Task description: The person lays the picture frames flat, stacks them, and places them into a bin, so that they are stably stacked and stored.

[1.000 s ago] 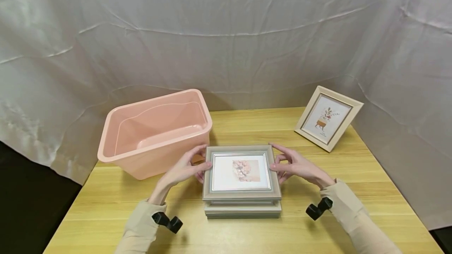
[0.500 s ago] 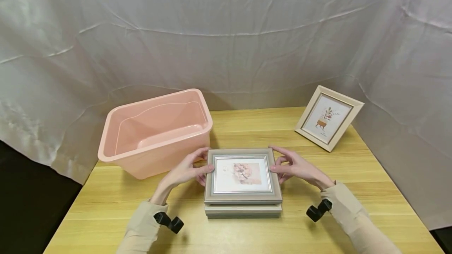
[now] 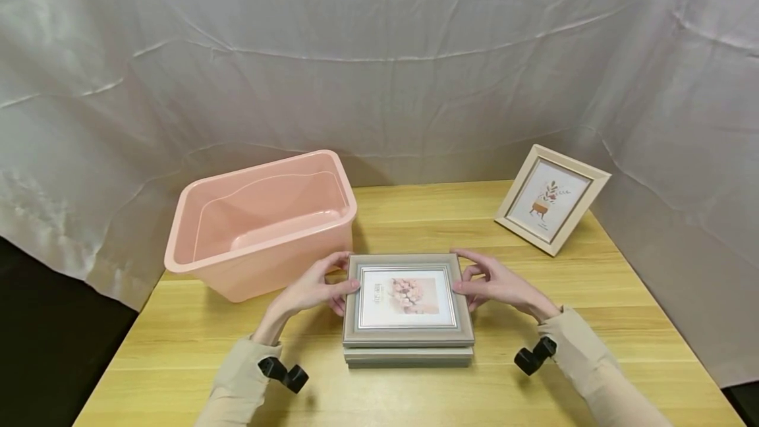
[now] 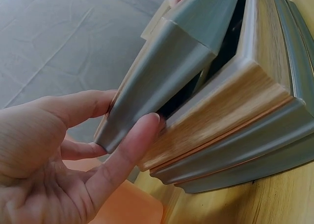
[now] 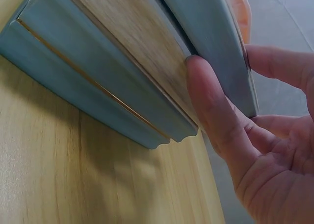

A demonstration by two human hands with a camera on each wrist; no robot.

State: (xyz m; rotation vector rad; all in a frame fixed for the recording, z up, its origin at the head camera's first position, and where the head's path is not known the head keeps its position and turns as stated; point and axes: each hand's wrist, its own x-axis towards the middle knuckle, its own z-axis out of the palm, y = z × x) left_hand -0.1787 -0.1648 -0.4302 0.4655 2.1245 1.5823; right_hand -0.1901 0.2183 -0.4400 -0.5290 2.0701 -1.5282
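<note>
A grey picture frame (image 3: 409, 298) with a pink flower print lies level between both hands, directly over a short stack of frames (image 3: 409, 356). My left hand (image 3: 308, 288) grips its left side with thumb and fingers. On the opposite side, my right hand (image 3: 503, 282) holds the right edge likewise. The left wrist view shows a dark gap between the held frame and a wood-coloured frame (image 4: 216, 123) below it. Under that one lie blue-grey frames (image 5: 98, 79), their edges visible in the right wrist view.
A pink plastic tub (image 3: 267, 242) stands left of the stack, close to the left hand. At the back right, a cream picture frame (image 3: 548, 199) with a plant print leans upright on the wooden table (image 3: 427, 209). Grey cloth (image 3: 379, 71) hangs behind.
The held frame has come down closer over the stack and slightly toward the person, both hands moving with it. The tub and the cream frame stay where they were.
</note>
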